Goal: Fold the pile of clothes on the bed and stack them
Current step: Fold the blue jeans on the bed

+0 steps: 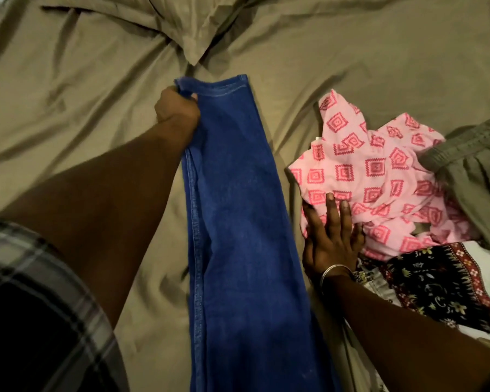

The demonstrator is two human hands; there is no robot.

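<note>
I see my left hand [177, 107] far out on the bed [68, 80]. Its grip is closed round the top corner of the blue jeans [238, 222], right at the hem end. The jeans lie long and flat down the middle of the bed, and they look like one leg is laid on the other. I think that is the first fold only. They need to be folded shorter before they can start a stack.

My right hand [333, 241] has straight fingers. It rests flat against the edge of the pink patterned cloth [379, 176] and is not gripping anything. It wears a thin bangle [333, 271] on the wrist.

The pile sits to the right of the jeans, just beside them. In it I can see the pink cloth on top, a dark flowery cloth [441, 287] nearer me, and an olive garment [475, 165] at the far right. All of these are crumpled up.

I cannot see any folded stack yet. So I think the job is only just begun, with most of it left to do.
</note>
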